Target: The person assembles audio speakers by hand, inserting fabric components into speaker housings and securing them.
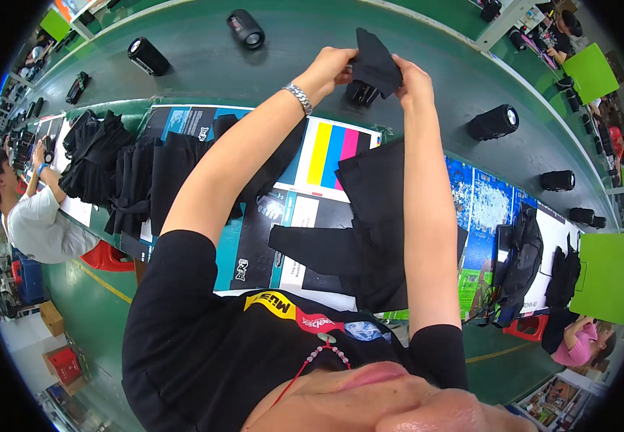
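Note:
Both arms stretch forward over the dark green belt. My left hand (335, 66), a metal bracelet on its wrist, has its fingers closed on the left edge of a black fabric piece (375, 61). The opposite edge is pinched by my right hand (414, 81). The piece hangs spread between the hands, just above a black cylindrical speaker (360, 93) that it partly covers. Whether the fabric touches the speaker I cannot tell. Nearer my body, more black fabric pieces (373, 252) lie flat on the table, partly under my right forearm.
Other black speakers (147, 56) stand or lie along the belt (290, 32). Heaped black fabric (99, 151) covers the table's left part. Printed sheets (326, 155) line the tabletop. A black bag-like item (522, 252) lies at right. A co-worker in white (45, 216) sits at left.

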Demonstrator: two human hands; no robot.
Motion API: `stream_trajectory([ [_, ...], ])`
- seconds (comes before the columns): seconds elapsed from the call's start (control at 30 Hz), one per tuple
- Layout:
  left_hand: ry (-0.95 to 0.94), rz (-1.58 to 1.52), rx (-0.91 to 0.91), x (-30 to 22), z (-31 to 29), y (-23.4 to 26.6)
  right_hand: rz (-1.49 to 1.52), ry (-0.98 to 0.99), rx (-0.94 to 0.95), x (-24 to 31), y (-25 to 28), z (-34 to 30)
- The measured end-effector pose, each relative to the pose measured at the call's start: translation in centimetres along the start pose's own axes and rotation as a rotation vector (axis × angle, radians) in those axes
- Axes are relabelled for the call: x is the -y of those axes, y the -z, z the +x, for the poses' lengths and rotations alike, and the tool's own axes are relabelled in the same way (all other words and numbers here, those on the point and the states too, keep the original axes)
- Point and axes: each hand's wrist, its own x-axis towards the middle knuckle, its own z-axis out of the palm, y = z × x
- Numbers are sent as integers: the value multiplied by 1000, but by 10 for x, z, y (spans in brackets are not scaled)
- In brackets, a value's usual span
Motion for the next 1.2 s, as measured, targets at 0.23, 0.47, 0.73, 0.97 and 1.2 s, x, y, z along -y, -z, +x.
stream_trajectory([
  [0.23,152,184,65,-10,20,10,-400,82,-37,-6,8,5],
  [0.47,128,-89,329,23,33,-30,-387,45,-13,-13,32,21],
  [0.73,-765,1392,-52,101,88,10,-911,303,-64,-57,49,21],
  [0.97,-686,1220,-184,116,79,-13,-1230,215,-250,-43,59,16],
  [1.2,-201,-111,251,36,3,-80,-1008,231,-227,-43,75,15],
])
